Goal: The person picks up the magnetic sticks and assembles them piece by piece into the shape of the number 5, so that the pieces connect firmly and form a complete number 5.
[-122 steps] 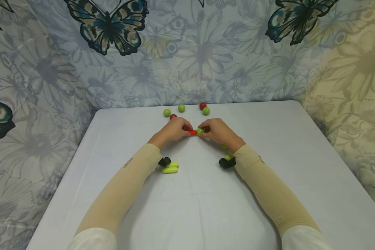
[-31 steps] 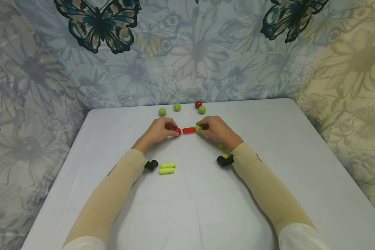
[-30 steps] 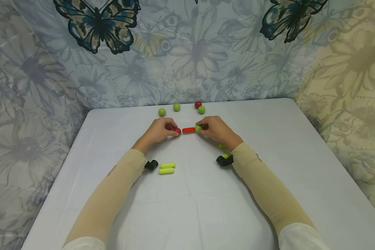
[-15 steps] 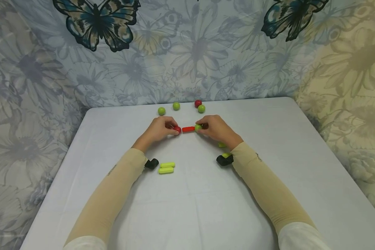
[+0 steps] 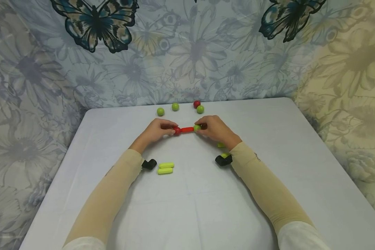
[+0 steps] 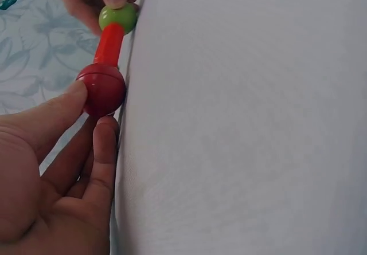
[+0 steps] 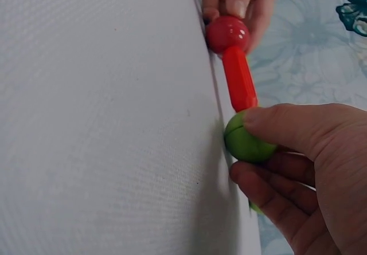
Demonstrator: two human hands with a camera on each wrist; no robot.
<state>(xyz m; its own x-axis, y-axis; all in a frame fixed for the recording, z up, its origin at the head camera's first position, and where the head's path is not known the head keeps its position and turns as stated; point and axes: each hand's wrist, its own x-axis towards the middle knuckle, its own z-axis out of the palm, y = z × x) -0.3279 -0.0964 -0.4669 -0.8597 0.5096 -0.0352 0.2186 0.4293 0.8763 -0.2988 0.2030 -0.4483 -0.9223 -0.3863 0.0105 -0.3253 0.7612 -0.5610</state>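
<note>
My left hand (image 5: 158, 131) pinches a glossy red ball (image 6: 102, 90) between thumb and fingers. On the other side, my right hand (image 5: 218, 129) pinches a green ball (image 7: 248, 137), its thumb pressed on the ball's top. A short red rod (image 5: 187, 130) spans the two balls, one end at the red ball and the other at the green one. Both wrist views show the rod in line with the balls, with no gap visible at either end. The three pieces are over the far middle part of the white table (image 5: 190, 208).
Along the back edge sit several loose balls: a green ball (image 5: 160, 111), another green ball (image 5: 175, 106), and a red ball (image 5: 197, 103) close to a green ball (image 5: 200, 109). Two yellow-green rods (image 5: 165, 168) lie near the left wrist. More yellow-green rods (image 5: 221, 145) are partly hidden by the right forearm.
Earlier my left hand held the red rod; it then took the red ball from the back. Now that ball has closed the small gap to the rod's left end. My right hand keeps the green ball.
</note>
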